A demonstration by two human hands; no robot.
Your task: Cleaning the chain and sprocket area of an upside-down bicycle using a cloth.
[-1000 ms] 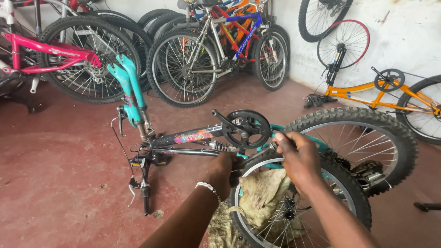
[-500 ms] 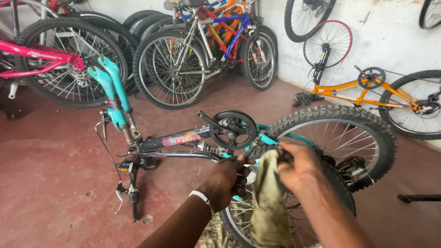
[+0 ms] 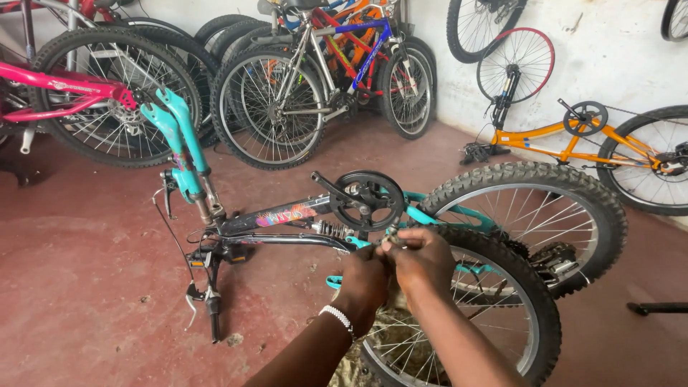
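Note:
A teal and black bicycle (image 3: 279, 215) stands upside down on the red floor, its black chainring (image 3: 365, 199) on top and its knobby rear wheel (image 3: 530, 179) to the right. My left hand (image 3: 362, 279) and my right hand (image 3: 423, 261) are pressed together just below the chainring. Both pinch a small metal part (image 3: 393, 236) against the frame. A second wheel (image 3: 523, 301) sits right in front of me, under my forearms. A dirty rag (image 3: 358, 362) shows through its spokes, mostly hidden by my arms.
The teal fork (image 3: 175, 136) sticks up at the left, and the handlebar (image 3: 208, 301) rests on the floor. A pink bicycle (image 3: 64, 86) and several parked bicycles (image 3: 322, 79) line the back. An orange bicycle (image 3: 573, 140) lies by the white wall, under hung wheels (image 3: 516, 64).
The rag I held up between my hands has dropped behind the front wheel. My hands have come together on the small part below the chainring.

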